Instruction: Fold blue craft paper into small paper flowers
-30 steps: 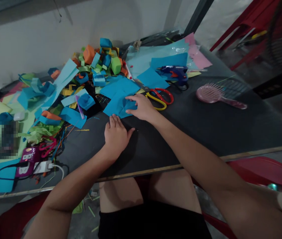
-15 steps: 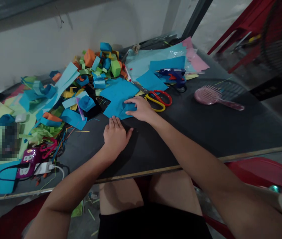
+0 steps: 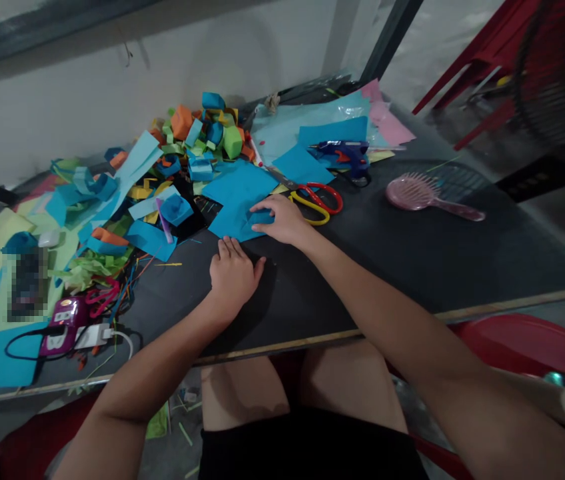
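My right hand point(image 3: 285, 220) presses flat on a folded blue paper sheet point(image 3: 235, 217) lying on the dark table point(image 3: 412, 253), fingers pointing left over a raised fold. My left hand point(image 3: 232, 273) rests palm down on the bare table just below the sheet's near edge, fingers together and extended. Red and yellow scissors point(image 3: 315, 199) lie right behind my right hand. More blue sheets point(image 3: 242, 181) lie under and behind the folded one.
A heap of folded coloured paper pieces point(image 3: 197, 137) fills the back left. A blue glue gun point(image 3: 345, 155) and a pink hairbrush point(image 3: 425, 195) lie to the right. A purple power strip with cables point(image 3: 65, 327) sits at the front left edge.
The view has drifted slightly; my right hand has slid a little along the blue sheet's fold. My left hand stays in place.
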`<state>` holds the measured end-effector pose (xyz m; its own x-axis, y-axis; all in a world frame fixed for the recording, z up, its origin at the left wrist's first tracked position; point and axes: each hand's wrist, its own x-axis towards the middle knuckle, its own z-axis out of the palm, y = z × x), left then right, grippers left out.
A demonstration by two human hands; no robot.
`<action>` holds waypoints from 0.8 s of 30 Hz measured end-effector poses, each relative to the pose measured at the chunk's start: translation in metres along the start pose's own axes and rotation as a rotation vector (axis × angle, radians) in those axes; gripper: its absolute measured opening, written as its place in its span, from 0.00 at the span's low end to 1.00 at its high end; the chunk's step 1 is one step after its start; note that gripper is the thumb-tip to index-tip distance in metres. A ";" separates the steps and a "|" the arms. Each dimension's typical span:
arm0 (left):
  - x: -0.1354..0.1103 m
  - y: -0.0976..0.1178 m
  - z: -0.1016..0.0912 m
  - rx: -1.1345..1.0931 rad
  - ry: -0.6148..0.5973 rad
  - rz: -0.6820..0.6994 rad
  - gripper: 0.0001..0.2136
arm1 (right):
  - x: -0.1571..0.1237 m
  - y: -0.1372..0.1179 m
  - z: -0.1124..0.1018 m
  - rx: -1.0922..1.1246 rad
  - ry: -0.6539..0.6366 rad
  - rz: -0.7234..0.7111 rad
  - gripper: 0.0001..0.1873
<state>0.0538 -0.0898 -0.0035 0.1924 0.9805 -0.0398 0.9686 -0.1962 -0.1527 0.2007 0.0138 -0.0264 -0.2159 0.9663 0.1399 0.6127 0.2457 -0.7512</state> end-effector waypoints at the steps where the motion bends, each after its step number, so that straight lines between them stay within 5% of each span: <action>1: 0.000 0.000 0.000 0.007 -0.002 0.002 0.34 | -0.001 -0.001 0.000 0.027 -0.001 -0.029 0.22; 5: 0.001 -0.001 -0.002 0.026 -0.016 0.017 0.34 | -0.003 -0.005 0.006 0.054 0.021 -0.110 0.26; 11: 0.001 0.000 -0.005 0.037 -0.031 0.022 0.33 | -0.005 -0.006 0.018 -0.158 0.055 -0.034 0.31; 18: 0.001 -0.001 -0.004 0.029 -0.021 0.026 0.33 | -0.002 0.013 -0.003 -0.241 0.031 0.123 0.42; 24: 0.000 -0.003 -0.001 -0.039 0.025 0.018 0.33 | -0.001 0.022 -0.011 -0.218 0.004 0.074 0.47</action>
<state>0.0515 -0.0895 -0.0017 0.2134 0.9768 -0.0178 0.9702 -0.2140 -0.1133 0.2227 0.0195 -0.0354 -0.1611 0.9826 0.0927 0.7764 0.1842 -0.6027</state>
